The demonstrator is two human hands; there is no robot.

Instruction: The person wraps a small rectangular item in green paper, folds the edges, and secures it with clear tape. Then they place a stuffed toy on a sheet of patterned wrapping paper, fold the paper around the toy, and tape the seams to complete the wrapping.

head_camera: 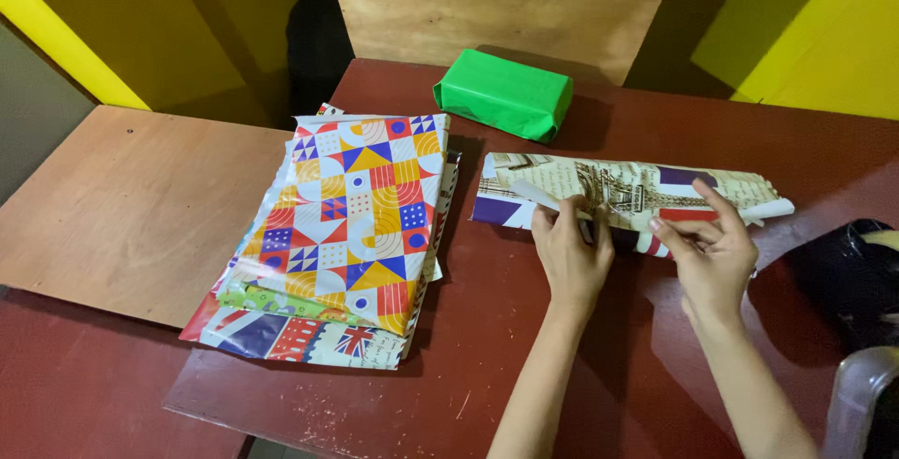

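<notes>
Hands first: your left hand (pixel 571 251) sits curled over the near edge of the half-wrapped parcel (pixel 627 195), thumb and fingertips pinching a pale strip, tape by the look of it, against the paper. Working across from the far left, a bare plywood board (pixel 131 206) overlaps the red worktop (pixel 524 347); beside it lies a stack of gift-wrap sheets (pixel 346 234), the top one in bright geometric tiles, flag prints poking out beneath. Behind it, near the back edge, rests a parcel wrapped in green (pixel 504 94). Next comes the parcel under your hands, lying crosswise in tower-and-flag paper, its right end loose and crumpled. Your right hand (pixel 714 251) is open, fingers spread and half lifted, fingertips just touching the flap. At the far right a dark bag (pixel 847 276) crowds the edge. The risk, as I judge it: if that right hand lets up, the flap may spring open and the strip could land crooked or stick to itself, and pulling hard on the crumpled end may tear the paper.
</notes>
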